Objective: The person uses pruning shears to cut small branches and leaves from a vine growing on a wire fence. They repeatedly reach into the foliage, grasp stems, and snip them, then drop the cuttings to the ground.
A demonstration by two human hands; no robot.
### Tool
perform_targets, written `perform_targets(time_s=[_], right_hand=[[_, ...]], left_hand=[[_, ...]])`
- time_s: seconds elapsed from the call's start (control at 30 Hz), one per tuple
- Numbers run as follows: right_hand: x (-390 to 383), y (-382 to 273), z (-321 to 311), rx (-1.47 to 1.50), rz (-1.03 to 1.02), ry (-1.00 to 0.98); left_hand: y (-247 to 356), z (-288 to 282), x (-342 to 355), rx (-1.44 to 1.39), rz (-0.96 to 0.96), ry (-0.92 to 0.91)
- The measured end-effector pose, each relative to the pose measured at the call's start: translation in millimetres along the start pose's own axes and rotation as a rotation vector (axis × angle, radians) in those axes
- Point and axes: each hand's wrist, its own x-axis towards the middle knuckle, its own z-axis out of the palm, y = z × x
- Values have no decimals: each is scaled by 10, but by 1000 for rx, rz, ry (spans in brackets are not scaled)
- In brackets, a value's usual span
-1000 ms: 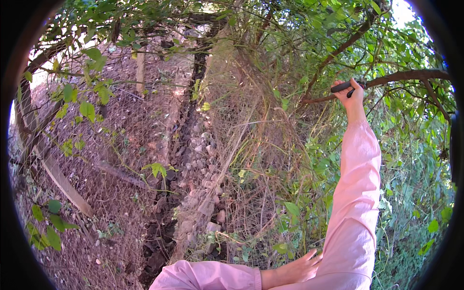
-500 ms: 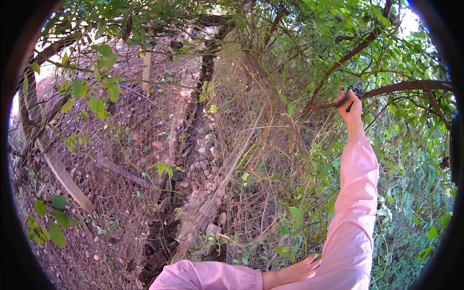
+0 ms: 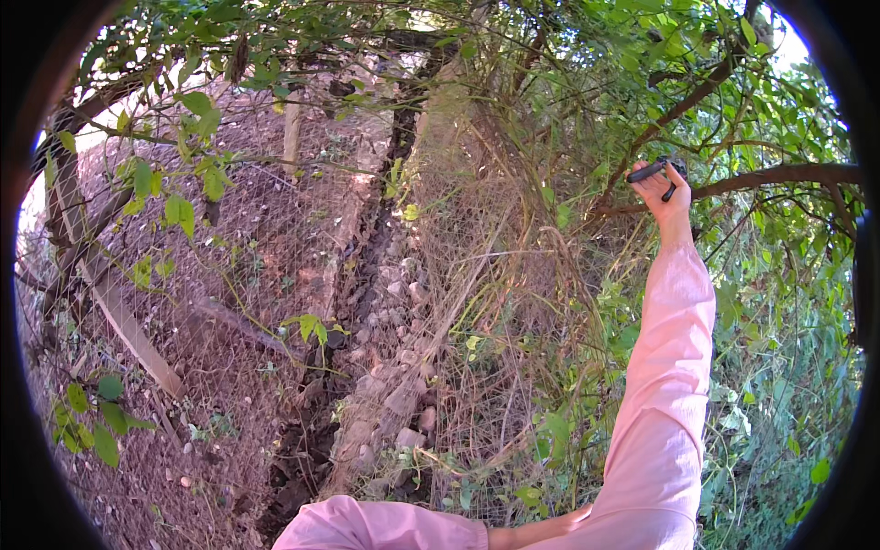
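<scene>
High on the right, at the end of my outstretched arm, my right hand (image 3: 666, 194) holds black-handled pruning shears (image 3: 648, 172). The two handles are spread apart, one across the fingers and one by the palm. Their head is small and dark here, so the blades cannot be made out. Close beside the shears runs a brown branch (image 3: 770, 174); whether they touch it is unclear. My left hand (image 3: 576, 519) lies against the pink right sleeve (image 3: 665, 367) near the lower edge. That sleeve hides most of its fingers, and nothing held shows there.
Dry stems and vines (image 3: 513, 302) tangle in the middle. A row of stones (image 3: 403, 394) runs down beside a dark gap. Wire mesh crosses the brown slope (image 3: 247, 275) on the left, with a slanting wooden post (image 3: 137, 339). Green foliage (image 3: 770, 403) fills the right.
My right hand has loosened from a tight grip, and the shears' handles have spread. The left hand has slipped further behind the right sleeve. The view has shifted slightly.
</scene>
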Motion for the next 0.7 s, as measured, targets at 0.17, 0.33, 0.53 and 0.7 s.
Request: perform_targets(time_s=[0.17,0.33,0.53,0.7], right_hand=[[215,-132,-51,-2,-32,-26],[466,-171,-230,47,-70,-49],[356,114,-258,98,-122,27],[241,430,-28,-395,214,243]], left_hand=[[-20,66,-105,60,23,4],[-10,113,-201,103,30,-1],[7,123,-232,118,43,-7],[18,91,-245,117,50,-5]])
